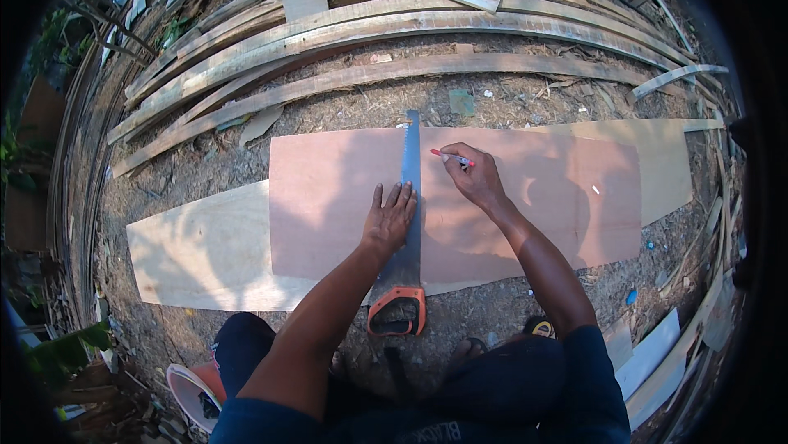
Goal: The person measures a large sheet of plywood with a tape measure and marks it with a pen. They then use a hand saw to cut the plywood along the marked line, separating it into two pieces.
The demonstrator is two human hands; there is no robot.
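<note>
A pinkish plywood sheet [328,173] lies across a longer pale plywood sheet [197,247] on the ground. A handsaw [410,148] lies crosswise on the pink sheet, its orange handle [397,296] toward me. My left hand [390,214] rests with fingers spread on the blade and the sheet beside it. My right hand [470,171] grips a red marker [439,153] just right of the blade, above the pink sheet.
Long boards [328,25] lie beyond the sheets, with more strips [706,247] along the right. A bucket [185,386] sits at lower left, and a tape measure [540,328] lies by my right leg. Plants [41,362] edge the left side.
</note>
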